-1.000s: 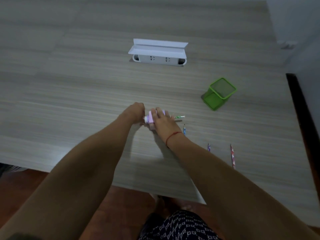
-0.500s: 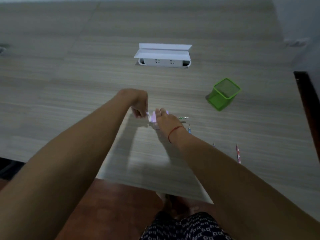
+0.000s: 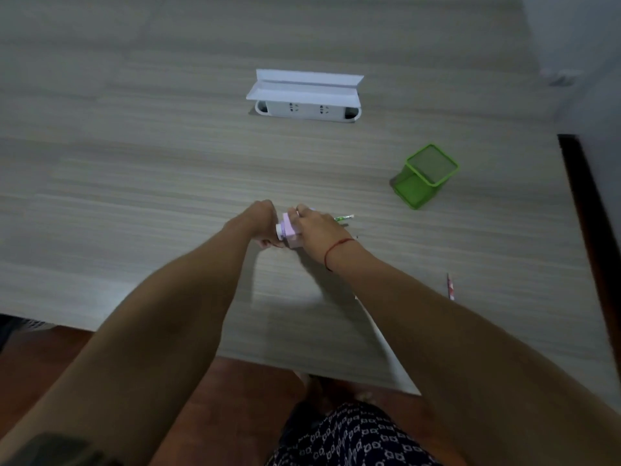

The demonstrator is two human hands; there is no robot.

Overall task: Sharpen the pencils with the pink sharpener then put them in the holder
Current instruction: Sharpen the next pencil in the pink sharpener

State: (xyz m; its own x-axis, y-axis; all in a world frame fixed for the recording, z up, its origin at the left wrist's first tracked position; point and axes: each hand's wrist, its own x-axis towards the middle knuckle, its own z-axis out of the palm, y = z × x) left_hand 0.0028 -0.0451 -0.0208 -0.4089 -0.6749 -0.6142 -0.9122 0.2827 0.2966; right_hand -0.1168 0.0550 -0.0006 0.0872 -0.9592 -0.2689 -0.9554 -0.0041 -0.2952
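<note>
Both hands are on the pink sharpener (image 3: 289, 232). The right hand (image 3: 317, 230) wraps curled fingers over its top, and the left hand (image 3: 263, 227) curls its fingers in at the white knob on its left end. The sharpener stands on a pale wood-grain table (image 3: 134, 196). Far beyond the sharpener sits a white socket box (image 3: 305, 111) with its lid raised. Beyond it to the right, well apart, the green mesh holder (image 3: 425, 183) stands upright. A green-patterned pencil (image 3: 344, 217) shows just right of the sharpener, its near end hidden by the right hand. A red-patterned pencil (image 3: 450, 286) lies well to the right, nearer the person.
</note>
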